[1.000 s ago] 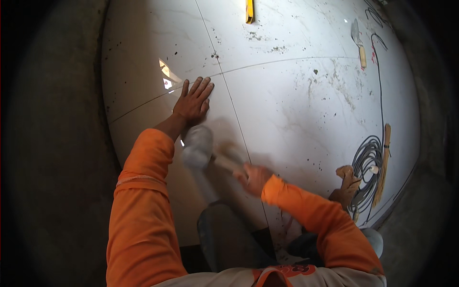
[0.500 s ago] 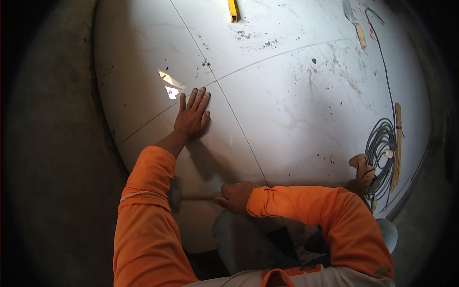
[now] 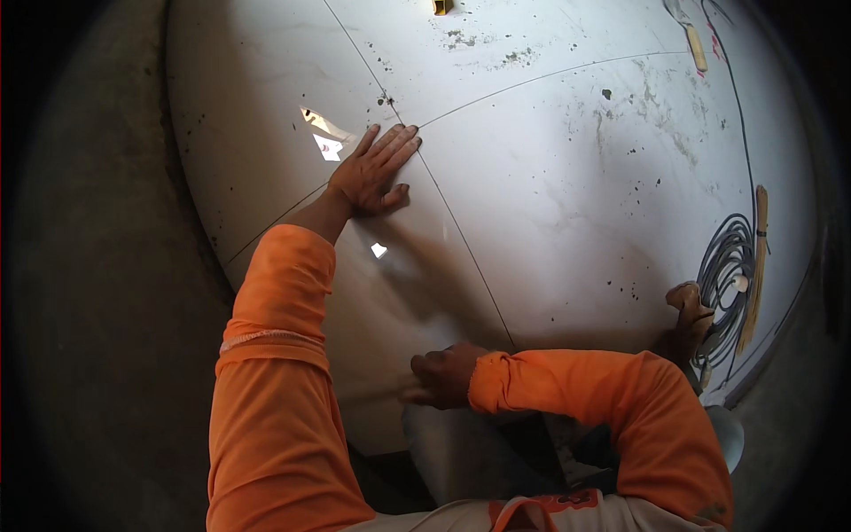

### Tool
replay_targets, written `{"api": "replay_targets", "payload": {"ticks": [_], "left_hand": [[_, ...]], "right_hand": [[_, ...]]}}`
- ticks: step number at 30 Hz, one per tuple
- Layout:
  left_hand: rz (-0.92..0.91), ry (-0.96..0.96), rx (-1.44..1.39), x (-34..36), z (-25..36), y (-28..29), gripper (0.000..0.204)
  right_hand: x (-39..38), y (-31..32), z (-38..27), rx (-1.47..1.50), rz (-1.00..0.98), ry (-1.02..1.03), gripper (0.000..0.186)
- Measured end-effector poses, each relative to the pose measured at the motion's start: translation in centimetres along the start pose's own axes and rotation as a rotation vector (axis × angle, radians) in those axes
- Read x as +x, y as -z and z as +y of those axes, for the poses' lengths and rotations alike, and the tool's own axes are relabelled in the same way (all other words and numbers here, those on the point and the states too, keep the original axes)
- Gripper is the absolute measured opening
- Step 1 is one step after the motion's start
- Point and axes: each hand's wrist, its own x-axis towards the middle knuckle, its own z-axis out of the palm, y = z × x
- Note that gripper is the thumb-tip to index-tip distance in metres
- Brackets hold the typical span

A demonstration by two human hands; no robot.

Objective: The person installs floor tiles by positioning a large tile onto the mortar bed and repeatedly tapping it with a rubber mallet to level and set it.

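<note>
My left hand [image 3: 377,173] lies flat on a glossy white floor tile [image 3: 310,217], fingers spread, its tips at the thin joint near where the tile corners meet. Closer to my body, my right hand [image 3: 443,372] is closed round the wooden handle [image 3: 377,395] of a mallet. The handle is faint and blurred by motion. It points left towards my left sleeve, and the mallet's head cannot be made out now.
At the far right lies a trowel [image 3: 698,46] with a wooden handle. A coiled grey cable [image 3: 720,266] and a bundle of thin sticks [image 3: 758,257] lie at the right. A yellow tool end [image 3: 441,7] shows at the top. Dirt crumbs [image 3: 519,58] dot the tiles.
My left hand has slid right and turned, towards the tile corners. My right hand still grips the mallet, whose head showed beside my left sleeve before. The whole view has shifted slightly.
</note>
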Motion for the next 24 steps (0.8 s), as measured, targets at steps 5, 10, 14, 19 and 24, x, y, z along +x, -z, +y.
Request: {"api": "replay_targets", "payload": {"ticks": [5,10,14,19,24], "left_hand": [[0.011,0.015,0.06,1.0,-0.3,0.1,0.074],[0.034,-0.002,0.016,1.5,0.0,-0.1,0.072],[-0.016,0.031,0.019,0.7,-0.1,0.2,0.071],[0.033,0.006,0.029,1.3,-0.5,0.5,0.071],[-0.043,0.194,0.168,2.5,3.1,-0.7,0.071]], "right_hand": [[1.0,-0.3,4.1,-0.141,-0.078,-0.2,0.069],[0.6,1.2,6.0,-0.068,-0.173,-0.088,0.069],[0.4,2.8,2.2,0.065,-0.059,-0.155,0.068],[2.6,4.9,6.4,-0.045,-0.156,-0.364,0.064],[1.8,4.1,6.7,0.041,-0.002,-0.445,0.067]]}}
